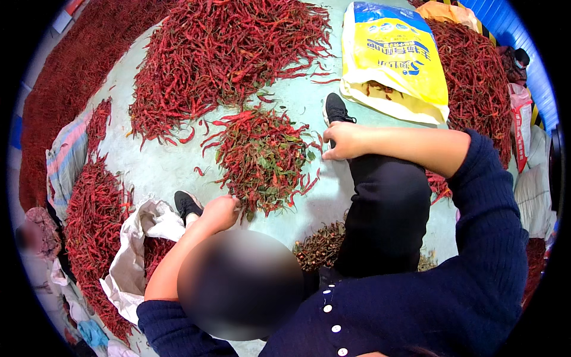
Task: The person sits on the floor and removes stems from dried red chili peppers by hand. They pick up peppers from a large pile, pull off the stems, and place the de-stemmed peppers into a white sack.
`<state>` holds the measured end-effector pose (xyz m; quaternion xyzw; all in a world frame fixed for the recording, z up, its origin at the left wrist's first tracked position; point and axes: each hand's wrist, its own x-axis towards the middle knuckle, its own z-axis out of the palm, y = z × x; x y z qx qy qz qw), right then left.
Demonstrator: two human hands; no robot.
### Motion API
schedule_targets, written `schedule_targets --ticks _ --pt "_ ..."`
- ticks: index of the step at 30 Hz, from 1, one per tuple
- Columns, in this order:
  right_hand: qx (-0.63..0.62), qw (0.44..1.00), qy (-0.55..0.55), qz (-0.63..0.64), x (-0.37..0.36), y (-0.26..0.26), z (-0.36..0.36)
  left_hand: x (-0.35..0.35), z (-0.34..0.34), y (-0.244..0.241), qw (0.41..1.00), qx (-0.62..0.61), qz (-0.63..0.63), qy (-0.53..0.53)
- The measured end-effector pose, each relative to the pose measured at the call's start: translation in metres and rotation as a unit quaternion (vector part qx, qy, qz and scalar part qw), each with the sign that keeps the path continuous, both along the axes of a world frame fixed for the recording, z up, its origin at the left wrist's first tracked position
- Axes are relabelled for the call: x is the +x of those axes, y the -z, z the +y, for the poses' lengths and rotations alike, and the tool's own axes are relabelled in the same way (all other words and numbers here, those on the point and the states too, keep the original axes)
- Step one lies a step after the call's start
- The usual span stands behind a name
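Note:
A small heap of red chili peppers [263, 156] mixed with green leaves and stems lies on the pale floor before me. My left hand [221, 214] is at the heap's lower left edge with its fingers curled; whether anything is in them is hidden. To the right of the heap, my right hand [345, 141] hangs by my knee, thumb and fingers apart and nothing visible between them. A black shoe [336, 109] shows just beyond that hand. Beside my left forearm stands an open white woven sack [129, 254] with red chilies inside.
A large chili pile [227, 53] lies ahead. A yellow and blue printed sack [397, 58] lies ahead right, its mouth towards me. Stem trimmings [322, 245] lie between my legs. More chilies [91, 236] are heaped at left. People sit at the far left [42, 234] and far right [513, 62].

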<state>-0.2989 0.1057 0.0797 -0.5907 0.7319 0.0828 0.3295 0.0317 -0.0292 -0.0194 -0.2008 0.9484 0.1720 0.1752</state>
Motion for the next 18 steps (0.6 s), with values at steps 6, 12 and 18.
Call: schedule_targets --ticks 6,12,18 --pt "0.003 0.993 0.099 -0.072 -0.031 0.122 -0.066 -0.027 -0.062 0.031 0.892 0.255 0.103 -0.358" --pt "0.124 0.892 0.336 -0.276 -0.059 0.181 -0.156 -0.036 -0.145 0.064 0.675 0.432 0.013 -0.598" --pt "0.166 0.854 0.396 -0.293 -0.063 0.216 -0.198 -0.086 -0.173 0.107 0.607 0.492 0.052 -0.622"
